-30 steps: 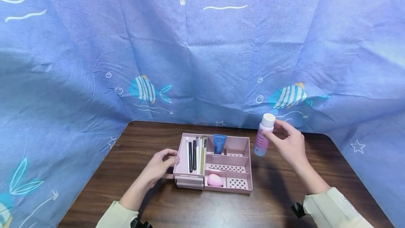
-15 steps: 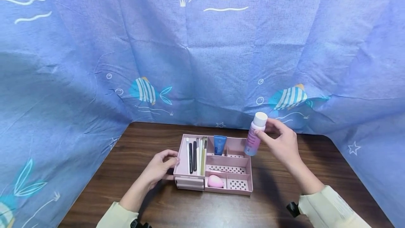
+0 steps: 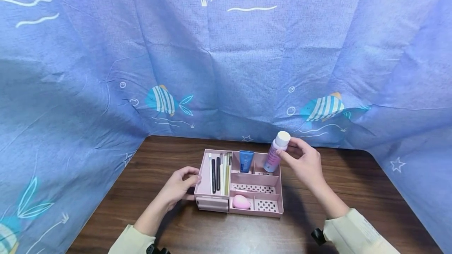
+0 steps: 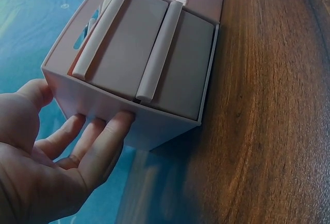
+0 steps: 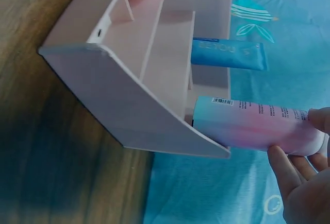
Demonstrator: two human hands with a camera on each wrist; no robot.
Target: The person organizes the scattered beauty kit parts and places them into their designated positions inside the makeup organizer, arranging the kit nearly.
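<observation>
A pink desktop organizer point(image 3: 256, 213) stands on the table. My left hand point(image 3: 178, 185) rests against its left side; in the left wrist view the fingertips point(image 4: 124, 120) touch the side wall and the thumb lies at its edge. My right hand point(image 3: 305, 164) grips a white-capped pink-and-blue bottle point(image 3: 275, 155) near its upper part. The bottle tilts over the back right compartment, and its base point(image 5: 206, 118) is inside the compartment's walls in the right wrist view. Whether it touches the floor there is hidden. A blue tube point(image 3: 246, 161) stands in the compartment beside it.
Several brushes and pens point(image 3: 221, 173) fill the organizer's left section. A pink makeup sponge point(image 3: 241, 202) sits in a front compartment. Two drawers point(image 4: 170, 59) face the front left. A blue fish-print cloth point(image 3: 226, 69) hangs behind the dark wooden table point(image 3: 169, 152).
My right hand has carried the bottle left, from beside the organizer to over its back right compartment, and lowered it a little. The left hand has stayed at the organizer's side.
</observation>
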